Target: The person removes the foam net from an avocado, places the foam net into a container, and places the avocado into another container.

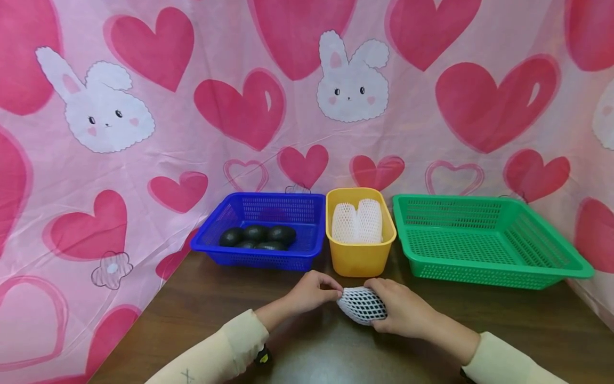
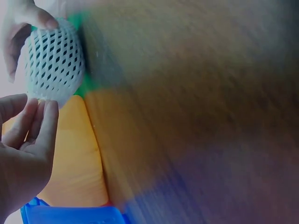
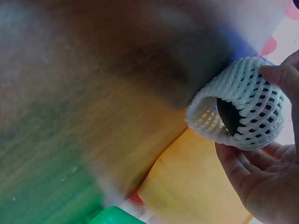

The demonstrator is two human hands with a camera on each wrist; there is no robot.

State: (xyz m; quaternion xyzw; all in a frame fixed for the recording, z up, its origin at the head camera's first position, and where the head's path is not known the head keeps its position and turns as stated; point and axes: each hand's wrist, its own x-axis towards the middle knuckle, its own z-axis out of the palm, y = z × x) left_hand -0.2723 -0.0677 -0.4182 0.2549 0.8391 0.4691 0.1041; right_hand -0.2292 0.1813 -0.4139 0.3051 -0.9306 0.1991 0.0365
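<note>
A white foam net sleeve (image 1: 361, 306) is stretched around a dark avocado (image 3: 227, 115) above the table in front of the yellow bin. My right hand (image 1: 405, 308) grips the sleeved avocado from the right, thumb on one side and fingers on the other. With thumb and fingertips, my left hand (image 1: 309, 294) pinches the sleeve's left end. In the right wrist view, the sleeve's mouth gapes and the avocado's dark skin shows inside. The left wrist view shows the net's mesh (image 2: 55, 63) between both hands.
Several dark avocados (image 1: 256, 232) lie in a blue basket (image 1: 268, 261) at the back left. The yellow bin (image 1: 361, 260) in the middle holds white foam net sleeves (image 1: 357, 221). To its right stands a green basket (image 1: 479, 272). A pink heart-patterned cloth (image 1: 297, 133) hangs behind the brown table (image 1: 307, 346).
</note>
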